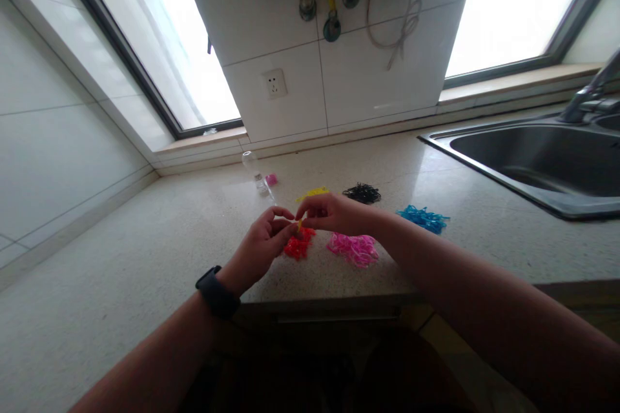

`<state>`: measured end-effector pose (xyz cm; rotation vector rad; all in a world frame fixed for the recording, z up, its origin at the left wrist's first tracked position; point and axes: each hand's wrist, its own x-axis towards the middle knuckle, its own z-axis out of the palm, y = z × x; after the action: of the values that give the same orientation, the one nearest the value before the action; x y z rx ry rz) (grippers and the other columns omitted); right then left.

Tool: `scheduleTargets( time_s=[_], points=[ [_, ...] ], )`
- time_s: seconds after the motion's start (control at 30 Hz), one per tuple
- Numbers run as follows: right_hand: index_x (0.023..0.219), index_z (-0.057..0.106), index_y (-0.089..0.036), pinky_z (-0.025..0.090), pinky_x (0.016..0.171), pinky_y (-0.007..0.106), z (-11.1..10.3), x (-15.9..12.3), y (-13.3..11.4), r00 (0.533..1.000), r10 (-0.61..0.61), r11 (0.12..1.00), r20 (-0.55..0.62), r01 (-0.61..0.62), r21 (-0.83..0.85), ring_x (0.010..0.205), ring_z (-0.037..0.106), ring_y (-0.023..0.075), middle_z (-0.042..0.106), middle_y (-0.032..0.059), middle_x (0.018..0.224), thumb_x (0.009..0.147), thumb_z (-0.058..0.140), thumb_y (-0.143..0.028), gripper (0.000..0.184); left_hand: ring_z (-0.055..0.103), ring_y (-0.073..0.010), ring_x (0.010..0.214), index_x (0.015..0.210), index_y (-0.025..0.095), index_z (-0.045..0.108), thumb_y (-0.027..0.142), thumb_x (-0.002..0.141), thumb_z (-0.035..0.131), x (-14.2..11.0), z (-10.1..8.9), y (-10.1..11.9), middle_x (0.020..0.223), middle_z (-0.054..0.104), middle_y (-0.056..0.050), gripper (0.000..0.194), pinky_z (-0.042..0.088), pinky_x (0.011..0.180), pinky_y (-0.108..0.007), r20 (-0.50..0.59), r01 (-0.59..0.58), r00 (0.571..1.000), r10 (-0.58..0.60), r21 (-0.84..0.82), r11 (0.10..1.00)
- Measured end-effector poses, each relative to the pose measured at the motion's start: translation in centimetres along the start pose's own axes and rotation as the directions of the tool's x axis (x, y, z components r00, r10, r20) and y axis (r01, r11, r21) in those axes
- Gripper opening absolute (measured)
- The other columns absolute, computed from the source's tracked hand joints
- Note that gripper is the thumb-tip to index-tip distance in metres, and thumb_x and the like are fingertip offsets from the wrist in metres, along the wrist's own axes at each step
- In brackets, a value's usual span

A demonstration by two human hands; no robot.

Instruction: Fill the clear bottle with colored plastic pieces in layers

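Observation:
Above the counter my two hands meet at the fingertips. A small yellow rubber band (299,226) is pinched between them, with the fingers covering part of it. My left hand (261,245), with a dark watch on its wrist, holds it from the left. From the right, my right hand (336,211) grips it with thumb and forefinger. Right below the fingers lies a heap of red rubber bands (299,246). Pink rubber bands (353,250) are piled under my right wrist. Yellow rubber bands (314,193) lie just behind my right hand, partly hidden by it.
Black rubber bands (363,193) and blue rubber bands (423,219) form heaps to the right. A clear plastic bottle (252,168) lies behind my left hand beside a pink cap (271,179). A steel sink (508,200) is set into the counter (145,258) at the right.

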<state>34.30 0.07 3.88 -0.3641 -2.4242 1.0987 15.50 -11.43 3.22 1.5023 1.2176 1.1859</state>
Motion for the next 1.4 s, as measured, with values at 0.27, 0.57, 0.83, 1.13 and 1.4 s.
scheduleTargets(
  time_s=[0.27, 0.57, 0.83, 1.13, 1.4],
  points=[
    [0.094, 0.069, -0.013, 0.038, 0.060, 0.023, -0.5, -0.2, -0.9, 1.000, -0.009, 0.999, -0.018, 0.009, 0.034, 0.066, 0.049, 0.0103, 0.059, 0.0006, 0.073, 0.085, 0.066, -0.036, 0.025, 0.040, -0.0041, 0.049, 0.096, 0.017, 0.053, 0.037, 0.087, 0.067, -0.2, 0.4, 0.1, 0.068, 0.058, 0.004, 0.026, 0.030, 0.044, -0.016, -0.033, 0.046, 0.998, -0.049, -0.074, 0.996],
    [0.091, 0.069, -0.013, 0.032, 0.055, 0.023, -0.4, -0.2, -0.6, 1.000, 0.007, 1.000, -0.031, -0.006, 0.027, 0.060, 0.043, 0.0090, 0.054, -0.0019, 0.067, 0.087, 0.062, -0.039, 0.027, 0.045, -0.0047, 0.055, 0.100, 0.016, 0.060, 0.032, 0.085, 0.068, -0.2, 0.0, 0.6, 0.080, 0.063, -0.001, 0.024, 0.032, 0.048, -0.017, -0.107, 0.102, 0.986, -0.130, -0.240, 0.965],
    [0.087, 0.070, -0.012, 0.030, 0.053, 0.023, -0.4, -0.1, -0.4, 0.999, 0.006, 1.000, -0.051, -0.005, 0.011, 0.059, 0.040, 0.0086, 0.051, -0.0029, 0.064, 0.085, 0.065, -0.041, 0.029, 0.042, -0.0048, 0.055, 0.095, 0.014, 0.063, 0.036, 0.083, 0.070, -0.3, -0.1, 0.4, 0.078, 0.064, -0.002, 0.025, 0.031, 0.049, -0.018, -0.058, 0.083, 0.994, -0.090, -0.104, 0.991],
    [0.085, 0.070, -0.013, 0.033, 0.054, 0.023, -0.9, -0.1, -0.7, 0.993, 0.014, 0.996, -0.118, -0.004, 0.086, 0.057, 0.044, 0.0081, 0.058, 0.0000, 0.067, 0.091, 0.057, -0.045, 0.035, 0.039, -0.0038, 0.050, 0.089, 0.013, 0.064, 0.039, 0.084, 0.069, 0.0, 0.2, 0.6, 0.075, 0.063, -0.002, 0.027, 0.028, 0.045, -0.017, -0.118, 0.122, 0.983, -0.139, -0.143, 0.982],
    [0.081, 0.069, -0.012, 0.029, 0.050, 0.023, -1.4, 0.0, -0.6, 0.971, 0.011, 0.991, -0.238, 0.021, 0.131, 0.052, 0.039, 0.0072, 0.054, -0.0012, 0.061, 0.095, 0.048, -0.046, 0.042, 0.042, -0.0039, 0.055, 0.091, 0.014, 0.064, 0.039, 0.082, 0.073, -0.2, 0.4, 0.9, 0.072, 0.055, 0.001, 0.028, 0.028, 0.046, -0.015, -0.096, 0.175, 0.965, -0.243, -0.453, 0.874]
  ],
)
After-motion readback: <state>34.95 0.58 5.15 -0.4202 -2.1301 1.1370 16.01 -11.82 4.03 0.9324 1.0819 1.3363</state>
